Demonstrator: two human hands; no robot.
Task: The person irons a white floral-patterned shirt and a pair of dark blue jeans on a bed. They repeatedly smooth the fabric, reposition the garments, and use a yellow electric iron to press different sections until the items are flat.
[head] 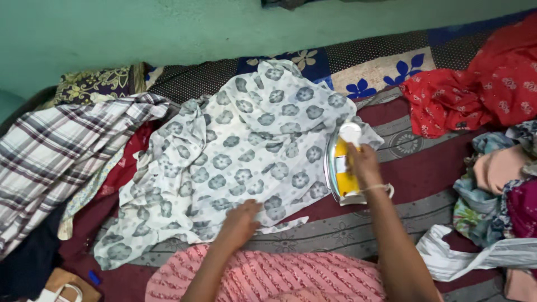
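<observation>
single head-worn view, looking steeply down and forward over wearer's lap onto bed (347, 235). close range: both forearms enter from bottom edge, left hand (241, 221) and right hand (363, 163) sit just below centre. frame faces green wall (168, 28) along top, slightly tilted. flowered white cloth (246, 145) fills middle, checked cloth (61, 151) at left edge, red clothes (481, 89) at right. no second view to share ground.
</observation>
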